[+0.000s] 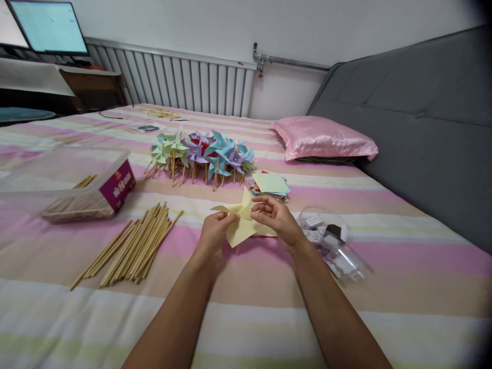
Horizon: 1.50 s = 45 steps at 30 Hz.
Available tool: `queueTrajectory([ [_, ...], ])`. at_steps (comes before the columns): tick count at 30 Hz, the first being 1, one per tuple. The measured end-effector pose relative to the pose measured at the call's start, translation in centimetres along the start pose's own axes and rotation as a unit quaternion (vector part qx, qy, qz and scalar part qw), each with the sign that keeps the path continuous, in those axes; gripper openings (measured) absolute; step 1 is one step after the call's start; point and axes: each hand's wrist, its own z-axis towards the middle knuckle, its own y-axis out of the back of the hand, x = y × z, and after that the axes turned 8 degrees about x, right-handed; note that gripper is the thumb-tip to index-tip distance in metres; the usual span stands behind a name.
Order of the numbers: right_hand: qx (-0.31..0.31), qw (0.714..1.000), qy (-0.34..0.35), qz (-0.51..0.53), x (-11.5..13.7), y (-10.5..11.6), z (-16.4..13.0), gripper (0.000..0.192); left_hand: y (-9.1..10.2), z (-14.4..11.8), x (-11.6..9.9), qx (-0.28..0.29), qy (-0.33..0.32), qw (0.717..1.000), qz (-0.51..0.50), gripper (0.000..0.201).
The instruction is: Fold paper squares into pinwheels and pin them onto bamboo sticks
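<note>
Both of my hands hold a pale yellow paper square (241, 224) with cut, folded corners, just above the striped bedspread. My left hand (216, 231) pinches its left side. My right hand (277, 217) grips the right side and bends a flap toward the middle. A bundle of thin wooden sticks (134, 245) lies to the left of my hands. Behind them sits a pile of finished paper pinwheels (202, 152) in green, purple and blue, and a stack of coloured paper squares (270, 183).
A clear plastic box (77, 180) with more sticks lies tipped on the left. A clear container with small parts (331, 242) lies right of my hands. A pink pillow (323, 138), a grey headboard (415, 118), a radiator (184, 81) and a monitor (48, 26) stand beyond.
</note>
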Motion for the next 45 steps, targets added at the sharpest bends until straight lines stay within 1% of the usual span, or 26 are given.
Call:
queueTrajectory([
  [2, -0.064, 0.996, 0.058, -0.025, 0.1, 0.0, 0.1, 0.035, 0.2, 0.2, -0.2, -0.024, -0.015, 0.999, -0.025, 0.016],
  [4, -0.127, 0.985, 0.106, -0.044, 0.3, 0.0, 0.1, 0.023, 0.4, 0.4, -0.3, -0.048, -0.028, 0.997, -0.043, 0.017],
  [5, -0.143, 0.981, 0.119, -0.047, 0.4, -0.1, 0.0, 0.017, 0.4, 0.5, -0.4, -0.058, -0.031, 0.996, -0.052, 0.018],
  [6, -0.14, 0.981, 0.123, -0.045, 0.6, -0.1, -0.1, 0.012, 0.4, 0.5, -0.4, -0.066, -0.031, 0.995, -0.06, 0.018],
  [7, -0.117, 0.985, 0.118, -0.042, 0.7, -0.1, -0.3, 0.009, 0.5, 0.6, -0.4, -0.074, -0.03, 0.994, -0.069, 0.019],
  [8, -0.073, 0.991, 0.101, -0.041, 0.8, -0.2, -0.5, 0.008, 0.4, 0.6, -0.5, -0.08, -0.03, 0.993, -0.078, 0.019],
  [9, -0.017, 0.996, 0.077, -0.046, 0.8, -0.2, -0.6, 0.008, 0.4, 0.6, -0.5, -0.084, -0.03, 0.992, -0.087, 0.018],
  [11, 0.095, 0.993, 0.02, -0.071, 0.7, -0.2, -0.9, 0.013, 0.4, 0.6, -0.5, -0.086, -0.03, 0.99, -0.105, 0.017],
  [12, 0.133, 0.987, -0.003, -0.086, 0.5, -0.3, -1.0, 0.017, 0.4, 0.6, -0.6, -0.084, -0.03, 0.99, -0.112, 0.016],
  [14, 0.171, 0.979, -0.024, -0.108, 0.2, -0.5, -1.0, 0.026, 0.4, 0.6, -0.7, -0.073, -0.025, 0.989, -0.123, 0.016],
  [17, 0.176, 0.979, -0.007, -0.103, -0.4, -0.8, -0.8, 0.029, 0.4, 0.5, -0.7, -0.056, -0.017, 0.989, -0.136, 0.014],
  [20, 0.164, 0.982, 0.012, -0.092, -0.8, -1.0, -0.6, 0.023, 0.3, 0.5, -0.7, -0.041, -0.007, 0.989, -0.142, 0.014],
  [25, 0.136, 0.987, 0.013, -0.083, -1.0, -1.3, -0.5, 0.017, 0.3, 0.4, -0.6, -0.007, 0.005, 0.991, -0.137, 0.015],
  [31, 0.102, 0.991, 0.016, -0.085, -0.8, -1.8, -0.5, 0.02, 0.3, 0.3, -0.5, -0.025, -0.02, 0.994, -0.101, 0.014],
  [34, 0.081, 0.994, 0.014, -0.072, -1.1, -2.0, -0.4, 0.021, 0.2, 0.1, -0.6, -0.037, -0.052, 0.995, -0.081, 0.021],
  [36, 0.057, 0.996, 0.02, -0.072, -1.3, -2.2, -0.3, 0.021, 0.1, 0.0, -0.7, -0.049, -0.066, 0.994, -0.073, 0.024],
  [40, -0.023, 0.993, 0.038, -0.108, -1.6, -2.4, 0.1, 0.024, -0.2, -0.1, -0.8, -0.053, -0.081, 0.993, -0.063, 0.015],
  [43, -0.056, 0.988, 0.048, -0.133, -1.7, -2.5, 0.2, 0.023, -0.3, -0.1, -0.7, -0.055, -0.091, 0.993, -0.054, 0.011],
  [45, -0.073, 0.984, 0.063, -0.149, -1.7, -2.6, 0.2, 0.021, -0.3, -0.1, -0.5, -0.057, -0.095, 0.993, -0.046, 0.012],
])
